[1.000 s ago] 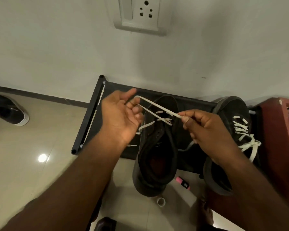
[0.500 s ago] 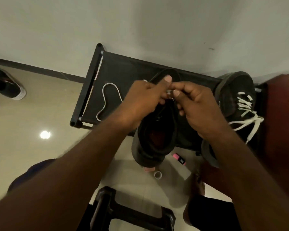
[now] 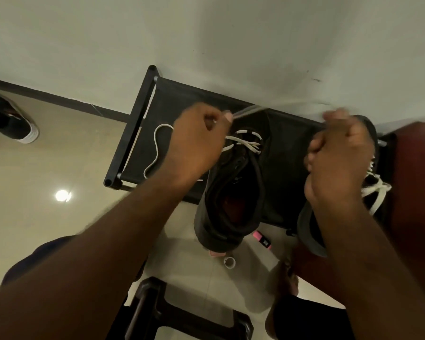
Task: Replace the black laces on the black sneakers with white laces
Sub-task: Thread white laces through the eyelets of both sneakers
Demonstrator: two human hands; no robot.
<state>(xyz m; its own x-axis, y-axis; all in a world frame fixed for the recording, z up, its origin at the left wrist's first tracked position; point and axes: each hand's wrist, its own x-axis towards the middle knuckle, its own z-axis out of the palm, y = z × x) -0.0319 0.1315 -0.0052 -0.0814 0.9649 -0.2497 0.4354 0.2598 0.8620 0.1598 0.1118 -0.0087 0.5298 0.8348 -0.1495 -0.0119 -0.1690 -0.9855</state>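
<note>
Ops: Tension is being applied to the white lace [image 3: 252, 111], pulled taut and blurred above the middle sneaker [image 3: 231, 207]. Left hand [image 3: 196, 146] is closed, with one end pinched at the fingertips. Right hand [image 3: 339, 155] is fisted. The other end is judged gripped inside it, though the contact is lost in blur.

QA: Sneaker position?

Ops: Toe end is set on the black rack [image 3: 142, 123], heel hung past the front edge. Only the toe-end eyelets are seen laced in white. Laced sneaker [image 3: 375, 190] is parked at the right, mostly hidden behind the fist.

QA: Failure modes?

Ops: Uneven ends are likely if one side is pulled harder, and too little would be left for the top eyelets. Shoe could be dragged off the rack, since it is pinned by nothing. Twists may be locked into the flat lace. Slack loop [image 3: 155, 139] on the rack could be snagged and dragged along.
</note>
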